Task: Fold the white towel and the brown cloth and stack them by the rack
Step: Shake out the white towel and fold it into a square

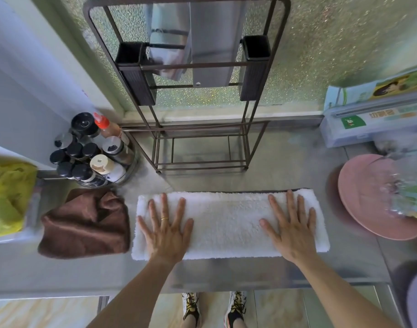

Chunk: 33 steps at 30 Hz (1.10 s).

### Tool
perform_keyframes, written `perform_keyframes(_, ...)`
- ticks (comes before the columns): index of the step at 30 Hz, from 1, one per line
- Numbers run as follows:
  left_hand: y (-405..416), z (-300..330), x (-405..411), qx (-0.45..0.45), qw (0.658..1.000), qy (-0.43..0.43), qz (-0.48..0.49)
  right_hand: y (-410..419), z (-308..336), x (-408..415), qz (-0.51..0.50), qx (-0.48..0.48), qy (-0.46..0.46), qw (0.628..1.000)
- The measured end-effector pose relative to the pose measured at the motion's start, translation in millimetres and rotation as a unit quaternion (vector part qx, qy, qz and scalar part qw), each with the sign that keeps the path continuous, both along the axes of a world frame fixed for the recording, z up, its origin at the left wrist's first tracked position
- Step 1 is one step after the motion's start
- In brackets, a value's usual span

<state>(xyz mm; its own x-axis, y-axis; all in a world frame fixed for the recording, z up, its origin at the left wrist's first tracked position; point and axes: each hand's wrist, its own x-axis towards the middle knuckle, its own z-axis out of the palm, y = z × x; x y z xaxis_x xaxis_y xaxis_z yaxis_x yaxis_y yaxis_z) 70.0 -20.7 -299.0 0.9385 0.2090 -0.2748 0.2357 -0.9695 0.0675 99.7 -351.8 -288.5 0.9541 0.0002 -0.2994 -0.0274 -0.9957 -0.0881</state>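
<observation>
While your left hand (166, 229) and right hand (291, 229) lay spread flat, the white towel (226, 223) at frame centre looked soft, best pinched at its corners.

Two hands, one white towel (228, 223), one brown cloth (84, 223), one rack (198, 129), one pink plate (363, 200), perhaps eleven bottles (93, 150) at ten o'clock.

Fluffy white towel (228, 223), glossy metal counter (226, 273)
</observation>
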Motion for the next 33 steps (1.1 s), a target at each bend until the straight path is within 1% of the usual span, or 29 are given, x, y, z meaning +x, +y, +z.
perform_keyframes(1, -3.6, 6.6, -1.4, -0.006, 1.0, -0.012, 0.001, -2.6, 4.3, -3.5, -0.014, 0.011, -0.013, 1.0)
perform_keyframes(2, -8.4, 13.5, -3.5, -0.01, 0.999, -0.033, -0.007, -5.2, 10.1, -8.7, -0.055, 0.024, -0.033, 0.998)
perform_keyframes(3, -15.4, 20.3, -5.8, -0.016, 0.998, -0.056, -0.027, -8.2, 14.2, -16.0, -0.121, 0.039, -0.06, 0.99)
perform_keyframes(4, -25.0, 27.3, -8.1, -0.025, 0.995, -0.076, -0.061, -12.6, 17.5, -24.6, -0.201, 0.06, -0.082, 0.974)
perform_keyframes(6, -50.0, 36.8, -9.4, -0.047, 0.982, -0.1, -0.154, -21.9, 24.5, -39.5, -0.352, 0.113, -0.099, 0.924)
perform_keyframes(8, -75.2, 34.5, -2.3, -0.057, 0.966, -0.099, -0.231, -31.5, 24.6, -46.5, -0.447, 0.152, -0.08, 0.878)
perform_keyframes(10, -94.8, 22.3, 8.1, -0.054, 0.96, -0.075, -0.266, -37.5, 25.3, -48.7, -0.478, 0.174, -0.061, 0.859)
perform_keyframes(11, -102.0, 16.1, 12.1, -0.049, 0.961, -0.06, -0.264, -41.5, 19.7, -48.6, -0.489, 0.196, -0.059, 0.848)
perform_keyframes(14, -114.2, 8.1, 21.7, -0.046, 0.97, -0.013, -0.239, -38.5, 23.7, -42.9, -0.531, 0.285, -0.06, 0.796)
perform_keyframes(16, -114.5, 14.6, 19.2, -0.085, 0.971, -0.011, -0.224, -31.8, 31.8, -40.0, -0.539, 0.324, -0.06, 0.775)
perform_keyframes(17, -111.4, 18.0, 16.4, -0.118, 0.971, -0.018, -0.21, -23.5, 39.0, -38.1, -0.531, 0.337, -0.068, 0.775)
perform_keyframes(19, -97.5, 27.1, 9.0, -0.181, 0.969, -0.038, -0.163, 5.6, 57.3, -33.4, -0.495, 0.343, -0.097, 0.792)
perform_keyframes(22, -67.7, 43.9, -3.4, -0.254, 0.961, -0.056, -0.089, 63.8, 84.2, -29.8, -0.39, 0.355, -0.132, 0.839)
perform_keyframes(24, -43.4, 63.0, -9.9, -0.308, 0.948, -0.072, -0.041, 110.1, 94.3, -32.3, -0.314, 0.367, -0.144, 0.864)
perform_keyframes(26, -19.9, 80.3, -11.3, -0.396, 0.913, -0.084, 0.05, 158.1, 99.6, -35.1, -0.236, 0.374, -0.154, 0.883)
perform_keyframes(27, -8.1, 88.0, -9.7, -0.445, 0.885, -0.082, 0.113, 181.3, 101.7, -37.0, -0.2, 0.378, -0.158, 0.89)
perform_keyframes(28, 3.8, 95.9, -7.7, -0.5, 0.843, -0.079, 0.18, 202.8, 99.2, -39.3, -0.167, 0.386, -0.158, 0.893)
perform_keyframes(30, 27.6, 101.7, -2.9, -0.593, 0.744, -0.058, 0.302, 240.3, 91.8, -45.1, -0.105, 0.386, -0.139, 0.906)
perform_keyframes(31, 39.3, 101.6, -1.3, -0.605, 0.72, -0.048, 0.337, 255.2, 86.2, -49.1, -0.067, 0.367, -0.121, 0.92)
perform_keyframes(32, 50.8, 98.0, -0.8, -0.592, 0.724, -0.035, 0.352, 267.3, 77.1, -53.9, -0.025, 0.344, -0.1, 0.933)
perform_keyframes(33, 61.2, 92.0, -1.6, -0.558, 0.753, -0.023, 0.348, 276.2, 69.1, -59.3, 0.014, 0.316, -0.077, 0.946)
